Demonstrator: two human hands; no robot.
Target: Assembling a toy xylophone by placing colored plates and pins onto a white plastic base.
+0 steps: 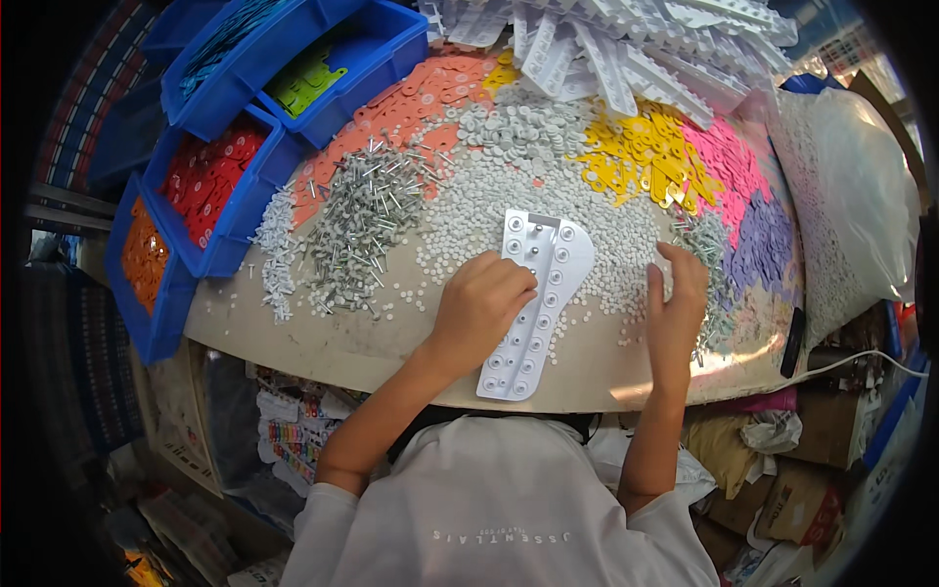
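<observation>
While the left hand (486,301) bent over the white plastic piece (545,311), its fingers were bunched together above the long channel; whether they pinched anything small, I could not tell. The right hand (682,296) was loose, its thumb and fingers parted and curved, just beside the scattered white discs (479,205) toward the table's right edge.

The white plastic piece lay at the middle of the table's near edge, its narrow end by that edge and its broader, rounded end pointing to the far edge, slightly slanted to the right. Round sockets ran along both sides of its channel, and small metal studs showed in the channel beyond the left hand.

On the table (333,347), a heap of metal pins (367,235) lay left of the discs, with white pegs (277,254) nearer the left edge. Salmon pieces (401,108) spread behind the pins. Yellow pieces (646,157), pink pieces (722,166) and purple pieces (763,240) followed one another toward the right edge.

Along the left edge, blue bins (238,235) held red pieces (210,186), orange pieces (144,259) and green pieces (308,80). More white plastic parts (606,49) were stacked at the far edge, and a translucent bag (846,186) bulged beside the right edge.
</observation>
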